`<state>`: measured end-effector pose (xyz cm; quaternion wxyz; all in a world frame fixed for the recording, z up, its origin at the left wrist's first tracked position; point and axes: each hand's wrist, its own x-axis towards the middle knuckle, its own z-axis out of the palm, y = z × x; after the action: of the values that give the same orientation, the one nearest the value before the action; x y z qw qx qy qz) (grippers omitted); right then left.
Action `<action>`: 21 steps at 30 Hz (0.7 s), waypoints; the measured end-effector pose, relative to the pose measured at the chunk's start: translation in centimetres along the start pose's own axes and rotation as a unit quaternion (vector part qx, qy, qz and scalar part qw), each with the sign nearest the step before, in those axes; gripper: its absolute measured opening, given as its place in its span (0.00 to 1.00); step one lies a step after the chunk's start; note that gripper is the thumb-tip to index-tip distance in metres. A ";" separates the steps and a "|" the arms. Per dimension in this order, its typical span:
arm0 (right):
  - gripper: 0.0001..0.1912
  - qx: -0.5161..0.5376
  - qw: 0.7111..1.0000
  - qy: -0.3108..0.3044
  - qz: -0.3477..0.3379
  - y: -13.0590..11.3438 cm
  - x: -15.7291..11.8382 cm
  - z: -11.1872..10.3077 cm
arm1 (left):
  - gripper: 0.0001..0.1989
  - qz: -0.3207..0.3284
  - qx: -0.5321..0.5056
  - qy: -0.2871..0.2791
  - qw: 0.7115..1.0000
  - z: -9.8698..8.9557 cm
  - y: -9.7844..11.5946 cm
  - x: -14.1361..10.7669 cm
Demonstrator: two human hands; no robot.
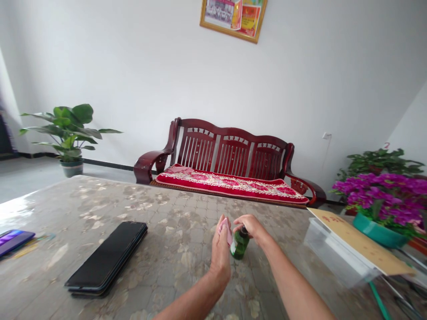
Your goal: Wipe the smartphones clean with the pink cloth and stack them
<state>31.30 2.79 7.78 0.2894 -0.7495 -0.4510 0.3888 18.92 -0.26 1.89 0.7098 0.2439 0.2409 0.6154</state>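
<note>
A small green bottle (240, 246) with a dark top stands upright on the patterned tabletop (173, 258). My right hand (252, 226) is curled round the bottle's top from the right, its fingers bent over it. Just left of the bottle, my left hand (220, 254) is held upright, with a folded pink cloth (226, 225) between thumb and fingers. The cloth lies close to the bottle; whether they touch I cannot tell.
Stacked black phones (108, 255) lie to the left, with a purple phone (15, 240) at the edge. At right, a clear plastic box (336, 255) carries a tan envelope (358, 242) beside a teal flowerpot (378, 231). A wooden bench (231, 153) stands beyond the table.
</note>
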 end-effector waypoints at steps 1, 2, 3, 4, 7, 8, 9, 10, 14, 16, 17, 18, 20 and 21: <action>0.15 -0.003 1.000 -0.004 0.002 -0.1 -0.1 -0.1 | 0.22 0.002 0.005 0.004 1.000 -0.1 0.1 -0.1; 0.15 -0.006 1.000 -0.006 0.004 -0.2 -0.2 -0.2 | 0.22 0.004 0.011 0.007 1.000 -0.1 0.2 -0.1; 0.15 -0.009 1.000 -0.006 0.007 -0.2 -0.3 -0.2 | 0.22 0.006 0.016 0.009 1.000 -0.2 0.3 -0.2; 0.15 -0.012 1.000 -0.007 0.010 -0.3 -0.3 -0.2 | 0.21 0.006 0.021 0.011 1.000 -0.4 0.5 -0.2; 0.16 -0.019 1.000 -0.009 0.023 -0.4 -0.1 -0.2 | 0.22 0.012 0.030 0.018 0.999 -0.7 0.9 -0.1; 0.17 -0.020 0.999 -0.009 0.027 -0.4 0.0 -0.2 | 0.22 0.015 0.030 0.022 0.999 -0.8 1.1 0.0; 0.17 -0.022 0.999 -0.010 0.031 -0.4 0.1 -0.2 | 0.22 0.018 0.030 0.024 0.999 -0.9 1.2 0.1; 0.17 -0.023 0.999 -0.011 0.035 -0.4 0.2 -0.1 | 0.22 0.022 0.029 0.026 0.999 -0.9 1.3 0.2; 0.18 -0.029 0.999 -0.009 0.043 -0.3 0.6 -0.1 | 0.20 0.028 0.017 0.035 0.999 -0.8 1.5 0.3; 0.18 -0.033 0.999 -0.004 0.043 -0.2 0.6 0.0 | 0.20 0.021 0.012 0.038 0.999 -0.7 1.6 0.2; 0.18 -0.034 0.998 -0.002 0.043 -0.2 0.6 0.0 | 0.20 0.016 0.011 0.037 0.999 -0.6 1.7 0.1; 0.18 -0.036 0.998 0.000 0.043 -0.2 0.5 0.0 | 0.20 0.013 0.011 0.036 0.999 -0.6 1.7 0.0; 0.18 -0.037 0.998 0.000 0.043 -0.4 0.2 0.0 | 0.21 0.009 0.013 0.035 0.999 -0.6 1.8 -0.1; 0.18 -0.037 0.998 -0.001 0.042 -0.6 0.0 0.0 | 0.21 0.009 0.014 0.036 0.999 -0.6 1.9 -0.1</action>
<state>31.07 3.04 8.24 0.2447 -0.7774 -0.4335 0.3845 17.09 -0.09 2.66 0.6914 0.2342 0.2727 0.6267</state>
